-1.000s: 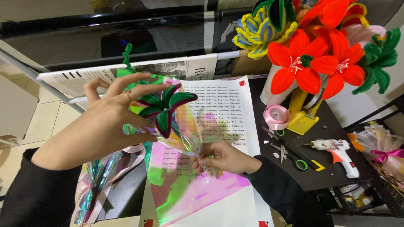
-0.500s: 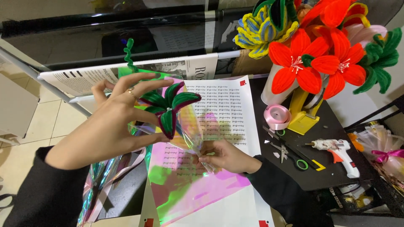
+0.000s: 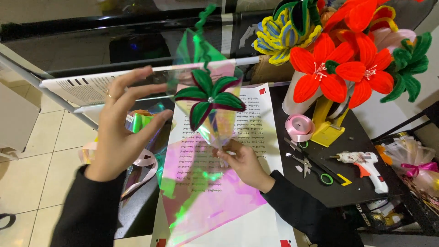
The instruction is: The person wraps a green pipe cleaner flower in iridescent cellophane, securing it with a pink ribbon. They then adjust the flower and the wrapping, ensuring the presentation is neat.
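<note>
The right hand (image 3: 242, 161) pinches the narrow bottom of an iridescent cellophane cone (image 3: 215, 123), fingers closed around its gathered point just above the printed paper sheet (image 3: 256, 137). Inside the cone stands a dark green and maroon pipe-cleaner flower (image 3: 208, 97), and a curly green stem (image 3: 200, 32) rises above it. The left hand (image 3: 121, 130) is open, fingers spread and slightly curved, just beside the left edge of the cone; I cannot tell if the fingertips touch the film. A flat sheet of pink-green cellophane (image 3: 201, 187) lies under both hands on the paper and reaches toward the near edge of the black table (image 3: 338, 183). Left of the table the tiled floor (image 3: 36, 183) is open, with pale pink ribbon (image 3: 141, 162) hanging over the edge. To the right, well apart from the hands, lie a roll of pink ribbon (image 3: 298, 128), scissors (image 3: 311, 167) and a white glue gun (image 3: 363, 162). Behind them a yellow stand (image 3: 325, 126) and a white wrap hold red pipe-cleaner flowers (image 3: 334, 68). A small clear package with a magenta bow (image 3: 414, 167) sits at the right edge.
</note>
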